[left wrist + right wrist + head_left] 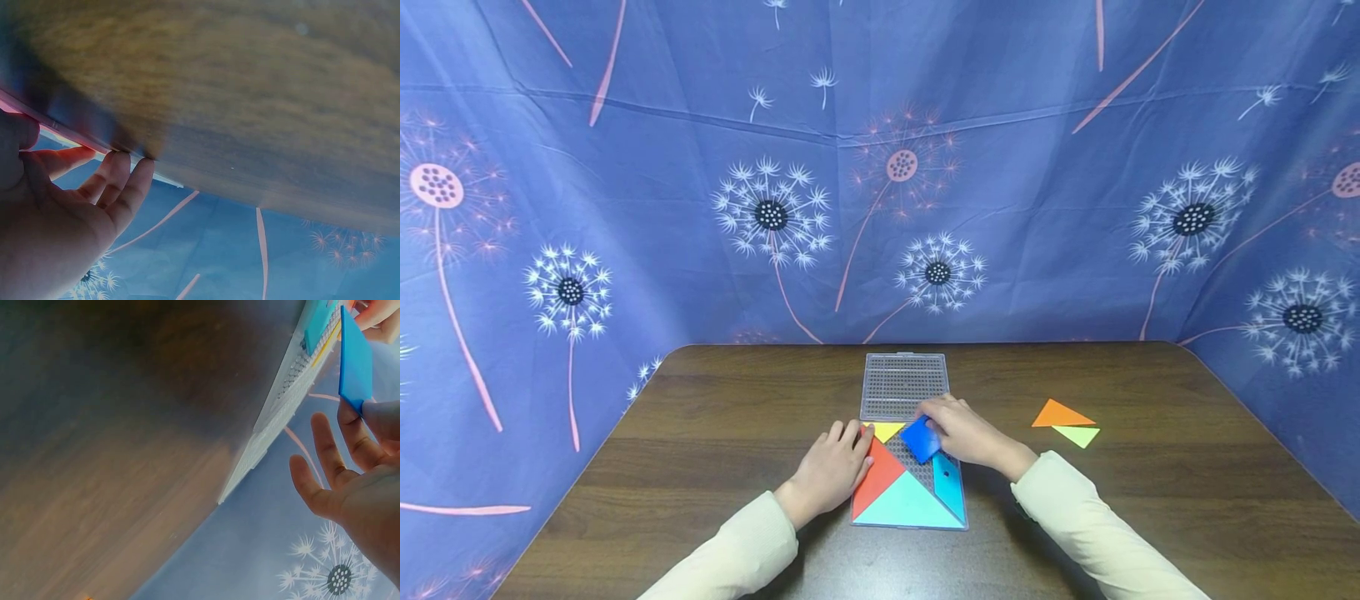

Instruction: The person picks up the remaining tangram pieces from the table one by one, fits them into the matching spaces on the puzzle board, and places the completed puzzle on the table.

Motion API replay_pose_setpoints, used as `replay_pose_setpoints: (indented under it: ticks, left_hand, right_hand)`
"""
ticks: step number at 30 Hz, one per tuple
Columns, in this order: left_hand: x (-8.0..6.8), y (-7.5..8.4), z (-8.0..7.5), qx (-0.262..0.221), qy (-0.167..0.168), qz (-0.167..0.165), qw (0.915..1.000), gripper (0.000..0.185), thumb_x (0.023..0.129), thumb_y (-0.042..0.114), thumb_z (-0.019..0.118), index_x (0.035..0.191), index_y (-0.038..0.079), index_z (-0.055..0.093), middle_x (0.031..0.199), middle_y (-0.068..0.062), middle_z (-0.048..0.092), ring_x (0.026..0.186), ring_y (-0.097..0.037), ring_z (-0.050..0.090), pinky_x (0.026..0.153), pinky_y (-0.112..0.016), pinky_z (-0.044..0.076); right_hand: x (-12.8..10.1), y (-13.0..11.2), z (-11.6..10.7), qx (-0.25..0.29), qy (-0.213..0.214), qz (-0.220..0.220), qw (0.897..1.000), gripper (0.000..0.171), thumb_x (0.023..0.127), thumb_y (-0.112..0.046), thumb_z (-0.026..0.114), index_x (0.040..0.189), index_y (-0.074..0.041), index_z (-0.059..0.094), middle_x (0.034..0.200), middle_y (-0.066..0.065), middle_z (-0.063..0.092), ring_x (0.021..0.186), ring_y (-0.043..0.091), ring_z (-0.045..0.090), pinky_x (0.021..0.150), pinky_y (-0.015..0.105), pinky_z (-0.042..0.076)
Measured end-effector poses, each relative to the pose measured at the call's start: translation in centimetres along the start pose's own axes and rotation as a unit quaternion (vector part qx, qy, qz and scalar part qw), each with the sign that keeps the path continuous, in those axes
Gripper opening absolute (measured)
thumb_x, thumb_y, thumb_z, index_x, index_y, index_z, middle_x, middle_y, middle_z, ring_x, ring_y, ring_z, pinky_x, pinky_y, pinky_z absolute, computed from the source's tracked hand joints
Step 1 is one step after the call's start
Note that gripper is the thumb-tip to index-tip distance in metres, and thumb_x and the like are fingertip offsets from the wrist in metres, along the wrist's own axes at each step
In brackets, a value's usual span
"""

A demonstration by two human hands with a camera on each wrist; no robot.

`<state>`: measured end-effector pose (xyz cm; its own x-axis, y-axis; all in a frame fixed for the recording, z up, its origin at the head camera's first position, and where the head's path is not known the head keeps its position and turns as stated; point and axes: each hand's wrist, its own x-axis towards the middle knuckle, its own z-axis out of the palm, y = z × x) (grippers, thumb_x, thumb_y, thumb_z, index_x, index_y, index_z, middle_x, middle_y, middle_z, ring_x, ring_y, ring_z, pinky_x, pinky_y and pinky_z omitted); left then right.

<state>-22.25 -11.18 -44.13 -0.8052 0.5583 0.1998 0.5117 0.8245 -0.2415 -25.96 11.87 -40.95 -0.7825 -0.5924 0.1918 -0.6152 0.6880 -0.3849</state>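
A clear plastic tray [911,527] lies on the brown table [700,433], holding a red triangle [877,479], a light cyan triangle [910,504], a yellow triangle [887,430] and a cyan parallelogram [948,483]. My right hand [955,431] pinches a blue square [920,439] [355,359] tilted just above the tray's middle. My left hand [838,462] [94,187] rests with straight fingers [134,181] against the tray's left edge [69,134], beside the red triangle.
The tray's clear lid [904,385] lies just behind the tray. An orange triangle [1060,414] and a light green triangle [1077,434] sit on the table to the right. A blue dandelion-print cloth [880,183] walls in the table on three sides.
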Motion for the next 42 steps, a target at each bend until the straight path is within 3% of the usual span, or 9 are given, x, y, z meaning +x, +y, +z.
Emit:
replay_pose_setpoints:
  ticks: [8, 17, 22, 32, 42]
  left_hand:
    - [0.0, 0.0, 0.0, -0.006, -0.008, -0.003, 0.9999, 0.045, 0.094, 0.037, 0.043, 0.13, 0.011, 0.051, 0.118, -0.009, 0.049, 0.096, -0.021, 0.045, 0.079, -0.032, 0.046]
    - [0.1, 0.1, 0.0, -0.003, -0.027, -0.008, 0.9996, 0.046, 0.095, 0.039, 0.041, 0.132, 0.013, 0.048, 0.12, -0.009, 0.048, 0.097, -0.021, 0.044, 0.081, -0.032, 0.046]
    - [0.1, 0.1, 0.0, -0.004, -0.027, -0.009, 0.9996, 0.047, 0.094, 0.04, 0.043, 0.132, 0.013, 0.049, 0.12, -0.009, 0.048, 0.098, -0.021, 0.044, 0.08, -0.032, 0.046]
    - [0.1, 0.1, -0.1, -0.007, -0.025, -0.008, 0.9996, 0.047, 0.095, 0.039, 0.042, 0.132, 0.012, 0.049, 0.12, -0.009, 0.048, 0.098, -0.021, 0.044, 0.082, -0.032, 0.046]
    - [0.0, -0.1, -0.1, -0.008, -0.014, -0.002, 0.9999, 0.046, 0.094, 0.038, 0.044, 0.13, 0.011, 0.051, 0.118, -0.009, 0.049, 0.097, -0.021, 0.045, 0.081, -0.033, 0.047]
  right_hand:
    - [0.5, -0.3, 0.6, -0.002, -0.003, -0.006, 1.0, 0.017, 0.09, -0.002, 0.051, 0.1, -0.01, 0.062, 0.1, 0.003, 0.065, 0.092, 0.019, 0.051, 0.077, 0.037, 0.038]
    - [1.0, -0.6, 1.1, -0.003, -0.004, -0.018, 1.0, 0.015, 0.09, -0.002, 0.05, 0.1, -0.006, 0.061, 0.101, 0.006, 0.066, 0.1, 0.025, 0.056, 0.09, 0.049, 0.039]
    - [1.2, -0.8, 1.1, 0.0, -0.012, -0.009, 1.0, 0.016, 0.09, -0.004, 0.051, 0.103, -0.006, 0.061, 0.105, 0.008, 0.065, 0.108, 0.028, 0.055, 0.1, 0.054, 0.032]
    - [1.4, -1.1, 1.3, -0.006, -0.02, -0.005, 1.0, 0.019, 0.089, -0.008, 0.056, 0.106, -0.005, 0.061, 0.107, 0.008, 0.064, 0.101, 0.027, 0.054, 0.09, 0.05, 0.04]
    - [1.6, -1.2, 1.8, -0.037, -0.025, 0.012, 0.999, 0.024, 0.087, -0.015, 0.061, 0.109, -0.008, 0.06, 0.111, 0.009, 0.062, 0.113, 0.033, 0.052, 0.097, 0.056, 0.034]
